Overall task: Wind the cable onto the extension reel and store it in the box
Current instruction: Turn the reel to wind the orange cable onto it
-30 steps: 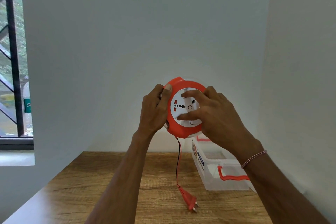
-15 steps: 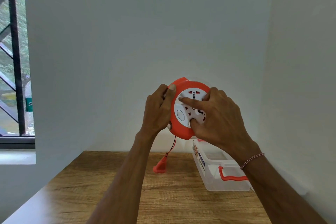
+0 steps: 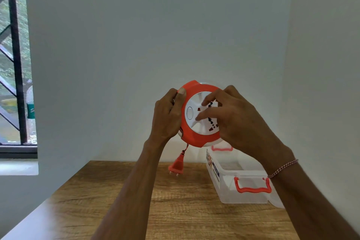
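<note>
I hold a round orange extension reel (image 3: 191, 136) with a white socket face up in front of the wall. My left hand (image 3: 167, 117) grips its left rim. My right hand (image 3: 231, 119) lies over the white face, fingertips pressed on it. A short length of red-and-black cable (image 3: 185, 148) hangs from the reel's bottom, ending in an orange plug (image 3: 176, 166) that dangles just above the table. A clear plastic box (image 3: 241, 195) with orange handles stands open on the table at the right, below my right wrist.
The wooden table (image 3: 175, 210) runs up to the white back wall, with another wall close on the right. A barred window (image 3: 15, 64) is at the far left.
The white face has turned under my right fingers. The cable has shortened a lot: the plug rose from the table's near part to hang just under the reel.
</note>
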`<state>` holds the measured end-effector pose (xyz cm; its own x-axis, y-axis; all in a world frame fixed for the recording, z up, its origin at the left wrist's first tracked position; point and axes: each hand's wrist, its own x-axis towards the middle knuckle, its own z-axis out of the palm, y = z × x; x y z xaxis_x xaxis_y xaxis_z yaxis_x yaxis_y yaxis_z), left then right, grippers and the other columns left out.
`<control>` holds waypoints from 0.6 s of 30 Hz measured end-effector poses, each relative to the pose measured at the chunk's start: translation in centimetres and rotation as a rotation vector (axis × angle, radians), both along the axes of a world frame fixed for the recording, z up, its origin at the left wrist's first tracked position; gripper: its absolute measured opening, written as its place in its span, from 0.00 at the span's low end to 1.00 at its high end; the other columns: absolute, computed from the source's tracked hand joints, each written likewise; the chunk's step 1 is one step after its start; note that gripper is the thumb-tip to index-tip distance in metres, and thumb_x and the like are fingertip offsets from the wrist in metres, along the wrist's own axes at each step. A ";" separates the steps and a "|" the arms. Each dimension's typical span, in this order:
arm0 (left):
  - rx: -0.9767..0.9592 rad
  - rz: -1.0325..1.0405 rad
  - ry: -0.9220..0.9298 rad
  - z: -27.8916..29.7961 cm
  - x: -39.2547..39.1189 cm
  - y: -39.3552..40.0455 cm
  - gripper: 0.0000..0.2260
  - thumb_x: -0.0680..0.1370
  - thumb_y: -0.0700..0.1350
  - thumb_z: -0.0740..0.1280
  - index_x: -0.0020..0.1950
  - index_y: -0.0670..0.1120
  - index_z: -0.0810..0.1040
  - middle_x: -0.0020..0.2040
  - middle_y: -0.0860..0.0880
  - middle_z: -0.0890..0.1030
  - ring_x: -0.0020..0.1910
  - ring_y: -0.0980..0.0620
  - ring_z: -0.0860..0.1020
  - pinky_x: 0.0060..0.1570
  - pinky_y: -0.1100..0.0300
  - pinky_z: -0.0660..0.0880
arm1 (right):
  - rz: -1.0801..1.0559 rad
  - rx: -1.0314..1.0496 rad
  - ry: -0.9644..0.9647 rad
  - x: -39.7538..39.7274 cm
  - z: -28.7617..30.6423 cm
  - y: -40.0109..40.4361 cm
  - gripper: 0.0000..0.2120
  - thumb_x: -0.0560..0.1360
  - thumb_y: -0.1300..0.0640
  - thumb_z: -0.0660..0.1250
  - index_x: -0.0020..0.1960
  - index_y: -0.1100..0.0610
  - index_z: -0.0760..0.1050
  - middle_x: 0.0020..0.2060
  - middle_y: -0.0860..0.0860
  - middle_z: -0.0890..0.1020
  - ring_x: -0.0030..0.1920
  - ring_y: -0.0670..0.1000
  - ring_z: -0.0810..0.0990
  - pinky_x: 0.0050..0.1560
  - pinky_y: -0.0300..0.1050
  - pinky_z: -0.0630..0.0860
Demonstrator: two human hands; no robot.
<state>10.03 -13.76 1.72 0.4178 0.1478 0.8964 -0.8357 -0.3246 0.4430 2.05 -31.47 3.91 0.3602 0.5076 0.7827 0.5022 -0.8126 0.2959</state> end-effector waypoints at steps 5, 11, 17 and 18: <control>0.003 -0.002 0.010 0.1 0.0 0.0 0.17 0.79 0.56 0.56 0.48 0.46 0.76 0.39 0.54 0.82 0.36 0.55 0.82 0.35 0.66 0.79 | -0.122 -0.095 0.115 0.1 -0.4 0.6 0.19 0.62 0.54 0.79 0.51 0.48 0.83 0.65 0.53 0.76 0.61 0.60 0.71 0.57 0.57 0.74; 0.014 0.011 0.009 -0.1 0.0 0.2 0.17 0.80 0.56 0.57 0.48 0.45 0.77 0.39 0.54 0.82 0.36 0.56 0.82 0.35 0.67 0.79 | -0.216 -0.075 0.067 0.3 -1.0 1.2 0.19 0.64 0.47 0.76 0.54 0.44 0.81 0.66 0.51 0.74 0.61 0.59 0.71 0.56 0.54 0.72; 0.022 0.024 0.015 0.0 -0.1 0.6 0.16 0.81 0.54 0.57 0.49 0.44 0.78 0.40 0.53 0.82 0.36 0.54 0.82 0.36 0.67 0.78 | -0.227 -0.031 0.080 0.4 -1.6 1.7 0.20 0.64 0.48 0.76 0.56 0.45 0.80 0.66 0.55 0.74 0.61 0.62 0.71 0.58 0.57 0.72; 0.027 0.023 0.018 0.0 -0.1 0.6 0.15 0.81 0.53 0.57 0.49 0.44 0.78 0.41 0.53 0.82 0.36 0.54 0.82 0.36 0.67 0.78 | -0.224 -0.023 0.080 0.4 -1.6 1.7 0.21 0.63 0.48 0.77 0.56 0.45 0.81 0.64 0.56 0.75 0.60 0.63 0.73 0.57 0.58 0.73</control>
